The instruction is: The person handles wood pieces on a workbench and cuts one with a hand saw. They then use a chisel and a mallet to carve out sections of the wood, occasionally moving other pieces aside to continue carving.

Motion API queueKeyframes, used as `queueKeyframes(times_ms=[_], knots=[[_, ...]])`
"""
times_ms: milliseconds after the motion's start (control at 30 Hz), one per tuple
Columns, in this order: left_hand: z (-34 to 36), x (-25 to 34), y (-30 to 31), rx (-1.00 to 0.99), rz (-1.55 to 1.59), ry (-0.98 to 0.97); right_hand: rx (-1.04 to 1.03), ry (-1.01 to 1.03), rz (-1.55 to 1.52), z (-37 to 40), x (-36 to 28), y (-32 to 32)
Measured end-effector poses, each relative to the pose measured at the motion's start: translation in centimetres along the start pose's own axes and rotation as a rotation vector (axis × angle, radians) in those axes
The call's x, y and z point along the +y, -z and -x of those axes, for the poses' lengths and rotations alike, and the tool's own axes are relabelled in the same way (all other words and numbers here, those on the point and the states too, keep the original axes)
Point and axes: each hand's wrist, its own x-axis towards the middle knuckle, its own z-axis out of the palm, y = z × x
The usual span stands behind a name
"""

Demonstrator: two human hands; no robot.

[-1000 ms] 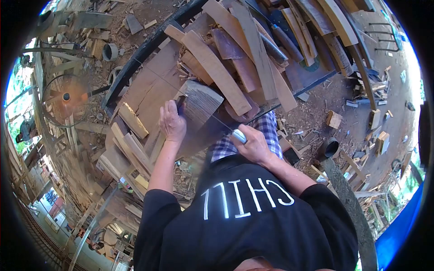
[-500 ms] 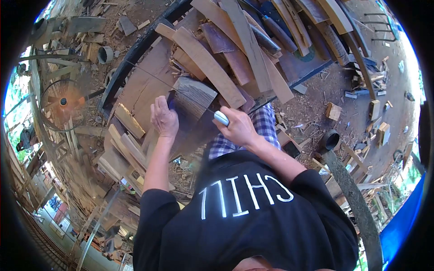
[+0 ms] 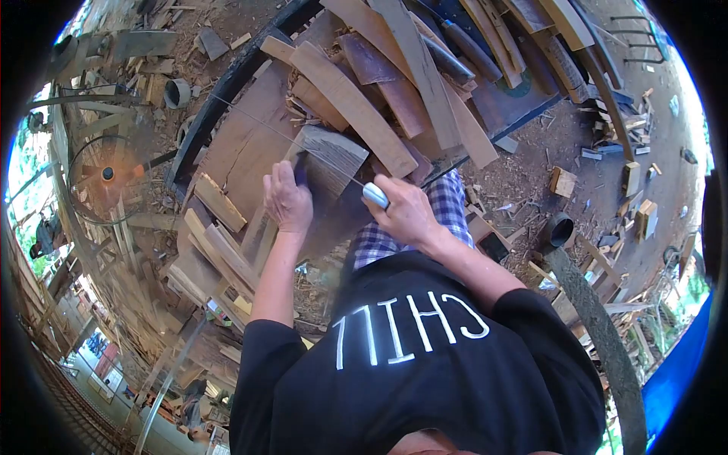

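Observation:
My right hand [image 3: 409, 212] is closed around the pale handle [image 3: 375, 196] of a long thin rod-like tool. Its thin shaft [image 3: 265, 127] runs up and left, across a grey wooden block [image 3: 331, 155], toward the bench edge. My left hand [image 3: 288, 199] is beside the block's left side, fingers bent around a dark, thin, flat piece [image 3: 300, 168]. Most of that piece is hidden or blurred, so its kind cannot be told. The block rests on the bench board [image 3: 246, 140], near my knees in checked cloth.
Long wooden slats [image 3: 353, 106] lie piled across the bench beyond the block. More offcuts [image 3: 220, 202] lie left of my left forearm. A round fan [image 3: 108, 174] stands at the far left. Scrap wood blocks [image 3: 562, 182] and a dark pipe end [image 3: 560, 229] are on the ground at right.
My left hand has shifted slightly right, closer to the block. The right hand with the pale handle has moved a little to the right, and the whole view has shifted slightly.

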Motion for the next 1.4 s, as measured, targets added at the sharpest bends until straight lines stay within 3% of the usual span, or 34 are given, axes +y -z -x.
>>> queueKeyframes(times_ms=[367,1400], knots=[[0.1,0.9,0.5,0.03,0.037,0.057,0.067,-0.028,-0.153,2.0,0.1,0.9],[0.6,0.5,0.0,0.043,-0.018,0.025,0.065,0.017,-0.113,0.6,1.0,-1.3]])
